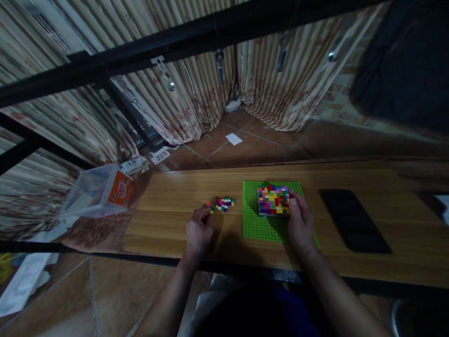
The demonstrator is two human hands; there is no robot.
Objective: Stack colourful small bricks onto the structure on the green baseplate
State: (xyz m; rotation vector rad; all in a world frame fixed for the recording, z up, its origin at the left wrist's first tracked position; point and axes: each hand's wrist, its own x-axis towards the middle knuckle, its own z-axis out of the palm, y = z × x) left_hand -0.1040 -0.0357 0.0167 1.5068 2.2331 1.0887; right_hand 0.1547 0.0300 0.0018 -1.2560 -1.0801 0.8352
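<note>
A block of many-coloured toy building bricks (273,200) stands on a green studded baseplate (250,224). My right hand (300,222) grips the block's right side, thumb at the near corner and fingers partly hidden behind it. Left of the baseplate, a small pile of loose bricks (223,203) in mixed colours lies on the wooden table (164,210). My left hand (199,229) is at the pile's left edge with its fingertips pinched together beside orange and yellow bricks. Whatever is between those fingertips is too small to make out.
On the table's right part lies a flat black panel (354,221). A clear plastic bin (94,192) with an orange label stands beyond the left end. A dark metal bar (196,37) crosses above, in front of striped curtains (273,89). White paper (234,139) lies on the tiled floor.
</note>
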